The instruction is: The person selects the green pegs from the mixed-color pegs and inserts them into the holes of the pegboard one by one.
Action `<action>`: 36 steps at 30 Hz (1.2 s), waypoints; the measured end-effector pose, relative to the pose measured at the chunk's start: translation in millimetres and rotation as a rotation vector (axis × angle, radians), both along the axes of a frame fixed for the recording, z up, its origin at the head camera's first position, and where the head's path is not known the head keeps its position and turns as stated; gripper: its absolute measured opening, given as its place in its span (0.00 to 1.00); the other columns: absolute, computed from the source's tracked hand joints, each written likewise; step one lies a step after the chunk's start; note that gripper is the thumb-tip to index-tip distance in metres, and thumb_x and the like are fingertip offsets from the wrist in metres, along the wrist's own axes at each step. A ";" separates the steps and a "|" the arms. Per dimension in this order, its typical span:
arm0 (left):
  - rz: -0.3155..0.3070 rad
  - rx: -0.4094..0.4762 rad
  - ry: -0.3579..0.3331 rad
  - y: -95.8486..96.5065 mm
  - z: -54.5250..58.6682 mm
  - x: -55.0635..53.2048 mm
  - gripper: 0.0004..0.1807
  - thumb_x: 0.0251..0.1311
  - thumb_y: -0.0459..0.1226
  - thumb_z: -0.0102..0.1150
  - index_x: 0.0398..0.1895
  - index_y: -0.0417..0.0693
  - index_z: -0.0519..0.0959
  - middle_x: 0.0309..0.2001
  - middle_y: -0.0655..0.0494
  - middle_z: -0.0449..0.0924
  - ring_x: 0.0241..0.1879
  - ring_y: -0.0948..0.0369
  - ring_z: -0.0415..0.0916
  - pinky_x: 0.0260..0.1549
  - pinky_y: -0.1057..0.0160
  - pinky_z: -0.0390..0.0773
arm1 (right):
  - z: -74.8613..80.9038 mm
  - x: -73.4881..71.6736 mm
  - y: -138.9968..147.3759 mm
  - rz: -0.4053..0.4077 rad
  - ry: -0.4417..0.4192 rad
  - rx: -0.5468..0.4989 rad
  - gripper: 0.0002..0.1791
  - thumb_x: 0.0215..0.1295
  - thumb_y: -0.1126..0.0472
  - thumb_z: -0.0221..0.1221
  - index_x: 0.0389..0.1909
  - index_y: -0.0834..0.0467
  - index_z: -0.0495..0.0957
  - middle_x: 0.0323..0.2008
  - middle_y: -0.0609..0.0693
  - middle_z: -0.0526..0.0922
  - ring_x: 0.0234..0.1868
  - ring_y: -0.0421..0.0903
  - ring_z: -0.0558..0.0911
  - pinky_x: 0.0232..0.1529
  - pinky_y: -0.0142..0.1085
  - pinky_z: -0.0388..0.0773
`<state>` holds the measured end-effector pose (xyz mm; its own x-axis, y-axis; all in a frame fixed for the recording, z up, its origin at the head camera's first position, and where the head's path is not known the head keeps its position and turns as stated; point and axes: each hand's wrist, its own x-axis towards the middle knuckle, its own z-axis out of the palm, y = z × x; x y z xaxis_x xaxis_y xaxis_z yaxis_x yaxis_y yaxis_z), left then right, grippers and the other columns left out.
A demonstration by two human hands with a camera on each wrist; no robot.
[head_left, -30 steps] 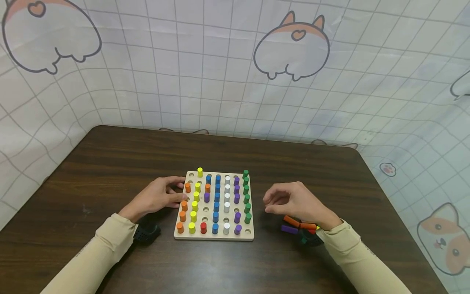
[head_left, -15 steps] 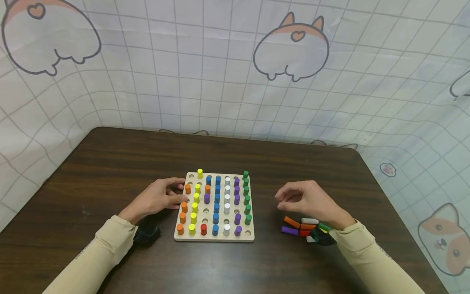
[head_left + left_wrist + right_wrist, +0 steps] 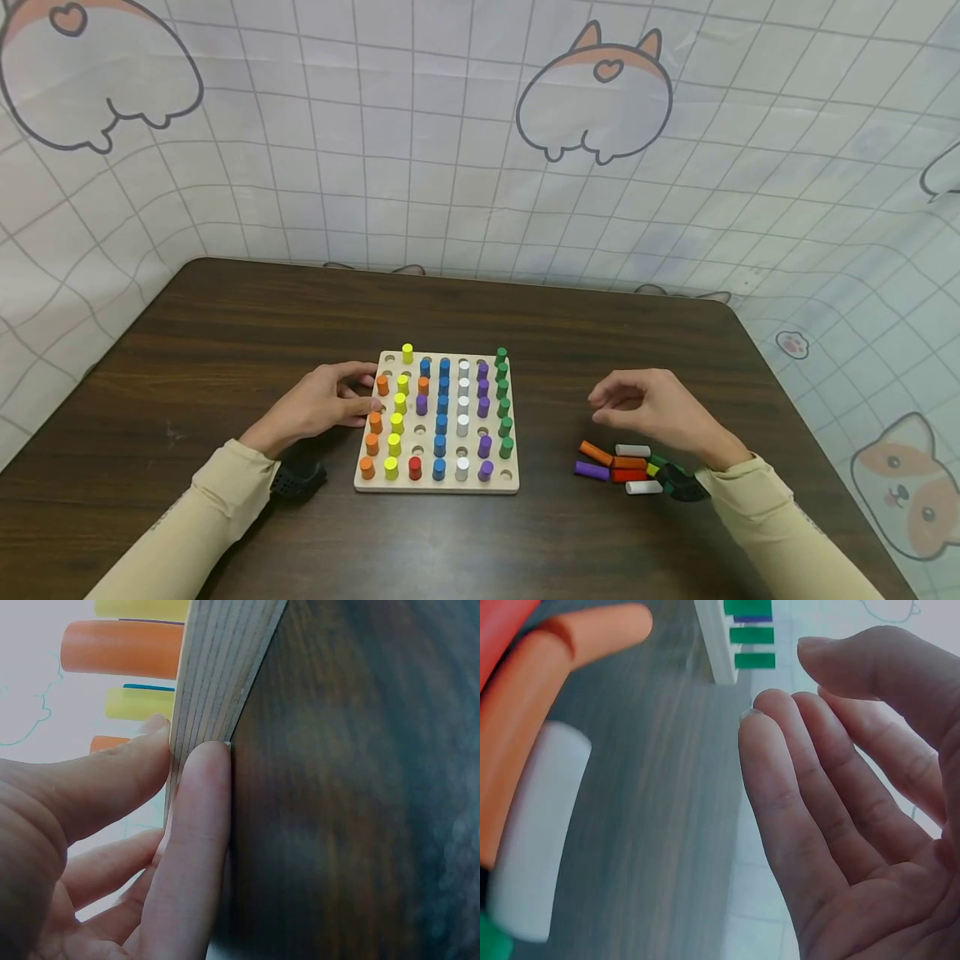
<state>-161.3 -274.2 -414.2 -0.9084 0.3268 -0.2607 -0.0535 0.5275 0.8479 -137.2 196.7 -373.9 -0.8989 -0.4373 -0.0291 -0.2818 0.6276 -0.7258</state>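
A wooden pegboard lies flat, with orange, yellow, red, blue, white, purple and green pegs standing in its holes. Several holes are vacant. At its left edge my left hand holds the board; in the left wrist view the thumb touches the upper edge and a finger lies along the lower edge. My right hand hovers just beyond the loose pegs, fingers loosely bent and holding nothing. Those pegs include a purple peg, an orange peg, a red peg and a white peg.
The dark wooden table carries board and pegs. A dark wrist device overlaps the right side of the loose pile, partly covering green and yellow pegs. Behind the table hangs a white gridded cloth with cartoon dogs.
My right hand has moved right, away from the board, uncovering more of the loose pegs. The left hand stays at the board's edge, and the standing pegs look the same.
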 end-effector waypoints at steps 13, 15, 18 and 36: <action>-0.005 -0.011 0.005 -1.0 -0.6 0.5 0.40 0.67 0.41 0.69 0.77 0.37 0.63 0.64 0.38 0.72 0.43 0.58 0.80 0.42 0.61 0.91 | 3.6 2.1 22.4 -0.025 -0.016 0.012 0.12 0.65 0.57 0.71 0.46 0.56 0.85 0.40 0.47 0.90 0.40 0.37 0.88 0.42 0.30 0.87; -0.003 -0.012 0.004 -1.0 -0.9 0.4 0.40 0.66 0.41 0.69 0.77 0.37 0.63 0.64 0.38 0.72 0.43 0.58 0.80 0.42 0.62 0.91 | 4.6 2.8 25.8 -0.028 -0.028 0.018 0.12 0.65 0.58 0.70 0.46 0.57 0.85 0.41 0.48 0.90 0.40 0.37 0.88 0.42 0.30 0.87; -0.003 -0.015 0.005 -0.8 -0.9 0.3 0.40 0.66 0.41 0.69 0.77 0.37 0.63 0.64 0.38 0.72 0.43 0.58 0.80 0.42 0.62 0.91 | 5.4 3.9 31.3 -0.031 -0.044 0.028 0.12 0.66 0.59 0.70 0.47 0.58 0.85 0.42 0.50 0.90 0.41 0.37 0.88 0.43 0.30 0.88; 0.001 -0.009 0.005 0.8 0.3 0.9 0.40 0.66 0.41 0.69 0.77 0.37 0.64 0.64 0.38 0.72 0.43 0.57 0.80 0.42 0.62 0.91 | 0.3 10.6 63.9 0.013 -0.096 0.148 0.17 0.62 0.56 0.72 0.49 0.58 0.84 0.43 0.54 0.88 0.39 0.34 0.86 0.41 0.30 0.87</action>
<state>-160.5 -273.4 -413.9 -0.9099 0.3237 -0.2594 -0.0499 0.5354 0.8431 -126.6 260.6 -373.5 -0.8833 -0.4332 -0.1794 -0.2244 0.7265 -0.6494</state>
